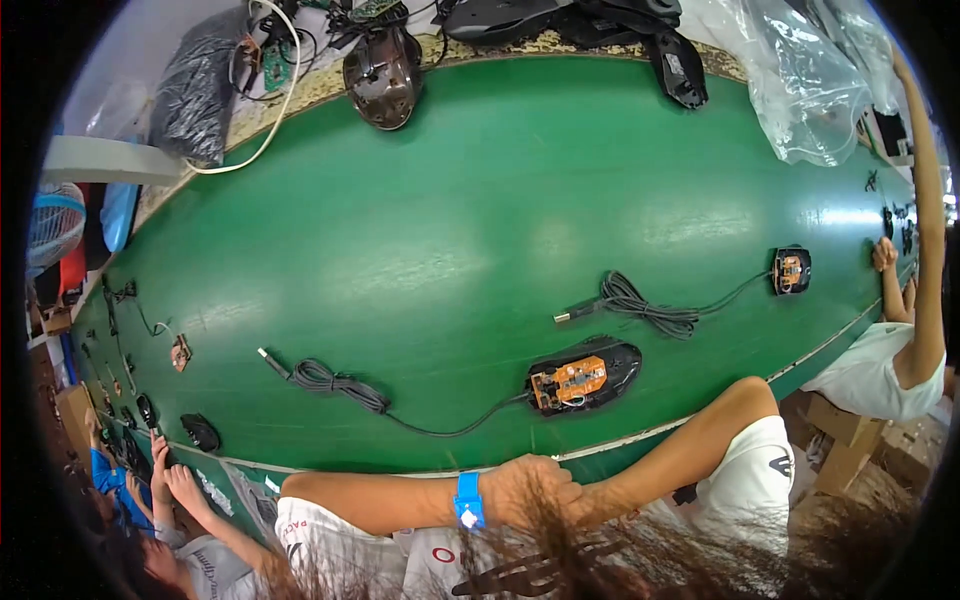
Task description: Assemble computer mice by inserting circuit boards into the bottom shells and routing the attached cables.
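Observation:
My left hand, below a blue wristband, is closed against my right hand at the table's near edge. My right fingers are hidden under the left hand and strands of hair; whatever the left fingers enclose is out of sight. Just beyond them lies an opened black computer mouse with an orange circuit board exposed. Its coiled black cable stretches left to a metal plug. Neither hand touches the mouse.
Farther right lies a second opened mouse with a coiled cable. Mouse shells and clear plastic bags line the far edge of the green table. Co-workers sit at both sides; one's arm rises at right.

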`<action>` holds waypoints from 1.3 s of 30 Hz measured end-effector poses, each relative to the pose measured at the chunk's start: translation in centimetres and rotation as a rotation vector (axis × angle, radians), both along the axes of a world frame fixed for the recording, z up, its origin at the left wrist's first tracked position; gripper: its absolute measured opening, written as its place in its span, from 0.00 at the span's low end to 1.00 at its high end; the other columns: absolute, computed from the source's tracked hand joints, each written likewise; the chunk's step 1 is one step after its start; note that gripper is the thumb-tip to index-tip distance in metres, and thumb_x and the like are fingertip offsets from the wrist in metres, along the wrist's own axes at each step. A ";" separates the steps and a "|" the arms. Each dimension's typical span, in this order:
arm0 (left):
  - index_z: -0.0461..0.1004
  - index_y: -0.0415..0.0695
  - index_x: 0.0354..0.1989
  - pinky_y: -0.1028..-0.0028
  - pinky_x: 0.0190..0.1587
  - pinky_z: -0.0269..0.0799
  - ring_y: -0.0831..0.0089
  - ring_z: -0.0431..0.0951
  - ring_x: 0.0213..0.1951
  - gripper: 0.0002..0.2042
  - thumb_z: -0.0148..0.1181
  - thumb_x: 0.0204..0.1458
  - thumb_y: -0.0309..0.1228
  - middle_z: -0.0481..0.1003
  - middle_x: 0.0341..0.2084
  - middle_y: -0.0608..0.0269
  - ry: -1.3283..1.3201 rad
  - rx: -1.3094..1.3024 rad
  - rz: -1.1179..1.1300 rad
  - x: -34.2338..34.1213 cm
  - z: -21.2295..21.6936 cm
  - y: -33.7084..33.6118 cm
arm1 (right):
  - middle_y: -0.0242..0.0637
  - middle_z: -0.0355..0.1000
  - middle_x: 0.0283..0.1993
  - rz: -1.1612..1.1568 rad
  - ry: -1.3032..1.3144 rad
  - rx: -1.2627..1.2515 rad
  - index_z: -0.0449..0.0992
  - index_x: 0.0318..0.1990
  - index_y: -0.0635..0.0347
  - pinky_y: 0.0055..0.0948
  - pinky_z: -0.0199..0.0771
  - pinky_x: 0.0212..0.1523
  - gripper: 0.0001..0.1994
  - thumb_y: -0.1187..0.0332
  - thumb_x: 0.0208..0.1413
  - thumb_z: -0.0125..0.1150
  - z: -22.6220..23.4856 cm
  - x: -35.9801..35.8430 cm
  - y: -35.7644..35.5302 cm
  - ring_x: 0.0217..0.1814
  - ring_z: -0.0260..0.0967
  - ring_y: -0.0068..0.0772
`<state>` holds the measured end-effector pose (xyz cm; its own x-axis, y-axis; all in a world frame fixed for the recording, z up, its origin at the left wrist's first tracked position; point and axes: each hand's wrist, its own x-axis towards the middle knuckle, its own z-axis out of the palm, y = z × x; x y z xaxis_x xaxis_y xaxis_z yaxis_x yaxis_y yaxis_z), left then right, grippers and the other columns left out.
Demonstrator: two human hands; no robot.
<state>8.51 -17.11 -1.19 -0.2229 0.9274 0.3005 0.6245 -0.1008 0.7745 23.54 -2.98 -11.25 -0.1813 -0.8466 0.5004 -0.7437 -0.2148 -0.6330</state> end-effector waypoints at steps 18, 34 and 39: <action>0.69 0.43 0.28 0.65 0.24 0.71 0.65 0.76 0.22 0.09 0.57 0.51 0.36 0.72 0.19 0.64 0.093 -0.179 -0.040 1.5 -0.4 0.1 | 0.40 0.74 0.37 0.354 0.212 -0.426 0.79 0.34 0.59 0.38 0.74 0.31 0.09 0.65 0.48 0.60 -5.6 -0.7 -7.4 0.38 0.75 0.37; 0.68 0.43 0.27 0.60 0.23 0.68 0.60 0.72 0.21 0.07 0.60 0.49 0.31 0.67 0.19 0.59 -0.026 0.105 0.055 -1.3 0.4 -0.2 | 0.39 0.74 0.41 -0.016 -0.152 0.162 0.77 0.50 0.58 0.35 0.76 0.40 0.13 0.69 0.59 0.55 -10.3 1.4 -4.0 0.42 0.76 0.34; 0.72 0.43 0.28 0.60 0.22 0.67 0.60 0.71 0.20 0.03 0.59 0.48 0.28 0.67 0.19 0.59 0.111 0.181 0.182 -5.2 6.4 -2.2 | 0.35 0.73 0.37 0.038 -0.104 -0.048 0.79 0.47 0.57 0.36 0.77 0.38 0.11 0.71 0.58 0.56 6.9 -9.2 -1.6 0.38 0.75 0.33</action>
<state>3.27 -19.32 5.24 -0.3376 0.8042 0.4892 0.7251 -0.1092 0.6799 14.30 -4.58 -4.38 -0.2029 -0.8296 0.5202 -0.6653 -0.2730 -0.6948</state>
